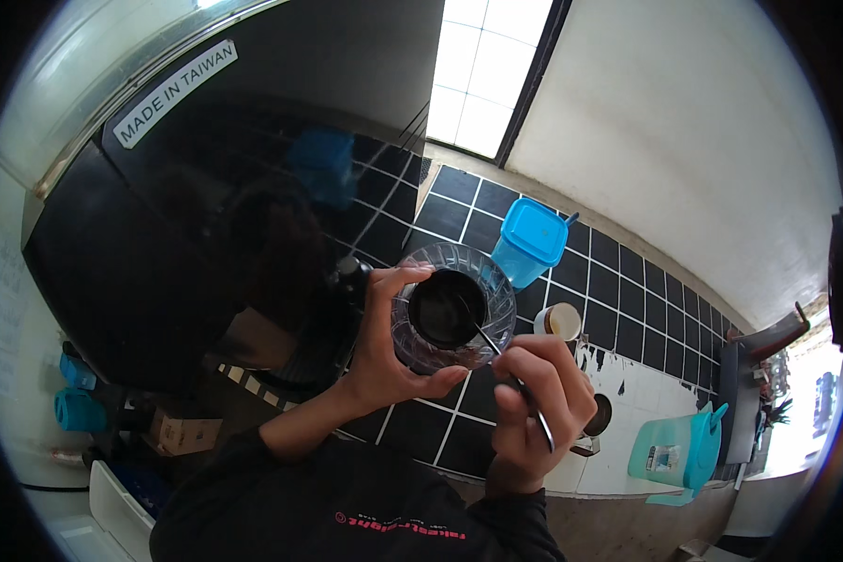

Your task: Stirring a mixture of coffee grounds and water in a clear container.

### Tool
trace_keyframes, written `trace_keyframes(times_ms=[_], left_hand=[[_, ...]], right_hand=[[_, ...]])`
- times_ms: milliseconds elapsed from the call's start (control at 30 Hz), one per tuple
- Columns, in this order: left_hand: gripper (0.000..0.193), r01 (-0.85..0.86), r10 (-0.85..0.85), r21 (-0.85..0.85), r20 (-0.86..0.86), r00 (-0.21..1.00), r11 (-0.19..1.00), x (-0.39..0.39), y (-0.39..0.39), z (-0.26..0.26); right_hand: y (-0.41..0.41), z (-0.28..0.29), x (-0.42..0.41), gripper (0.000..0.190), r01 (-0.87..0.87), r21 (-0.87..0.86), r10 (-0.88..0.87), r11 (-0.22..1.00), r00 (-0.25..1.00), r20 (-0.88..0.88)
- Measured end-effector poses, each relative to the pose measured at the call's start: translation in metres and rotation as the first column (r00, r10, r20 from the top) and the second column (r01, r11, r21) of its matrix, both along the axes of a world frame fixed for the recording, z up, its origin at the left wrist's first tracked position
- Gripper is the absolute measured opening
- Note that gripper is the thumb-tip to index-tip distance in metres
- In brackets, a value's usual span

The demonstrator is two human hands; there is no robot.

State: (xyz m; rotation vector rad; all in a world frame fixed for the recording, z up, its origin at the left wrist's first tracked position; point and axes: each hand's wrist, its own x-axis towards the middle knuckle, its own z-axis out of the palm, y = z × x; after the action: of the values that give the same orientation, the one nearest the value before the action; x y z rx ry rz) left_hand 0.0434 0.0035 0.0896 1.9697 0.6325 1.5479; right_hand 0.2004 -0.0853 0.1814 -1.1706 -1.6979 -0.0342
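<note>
A transparent ribbed vessel (pixel 502 298) with a round, dark opening stands in front of me over the black tiled counter (pixel 446 428). My left hand (pixel 383 351) wraps around its near left side, thumb below and forefinger at the rim. In my right hand (pixel 544 400) is a metal spoon (pixel 489 340), its handle running between the fingers. The spoon's bowl end dips into the dark opening, where its tip is hard to make out. What lies inside the vessel looks dark and cannot be told.
Behind the vessel stands a blue lidded plastic container (pixel 534 233). A white cup (pixel 563 322) is to its right. Farther right are a round metal item (pixel 599 413), partly hidden by my hand, and a teal pitcher (pixel 671 449). A large glossy black panel (pixel 204 211) rises at left, above a cardboard box (pixel 186 434).
</note>
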Motion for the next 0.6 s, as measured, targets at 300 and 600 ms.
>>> trace_keyframes(times_ms=[300, 600], left_hand=[[0.097, -0.005, 0.005, -0.003, -0.005, 1.000, 1.000, 0.000, -0.001, 0.000], [0.097, 0.004, -0.004, -0.022, 0.011, 1.000, 1.000, 0.000, 0.001, -0.004]], right_hand=[[0.001, -0.008, 0.009, 0.025, 0.041, 0.119, -0.035, 0.992, 0.998, -0.055], [0.004, -0.015, 0.008, 0.034, -0.063, 0.334, 0.113, 0.940, 0.985, -0.131]])
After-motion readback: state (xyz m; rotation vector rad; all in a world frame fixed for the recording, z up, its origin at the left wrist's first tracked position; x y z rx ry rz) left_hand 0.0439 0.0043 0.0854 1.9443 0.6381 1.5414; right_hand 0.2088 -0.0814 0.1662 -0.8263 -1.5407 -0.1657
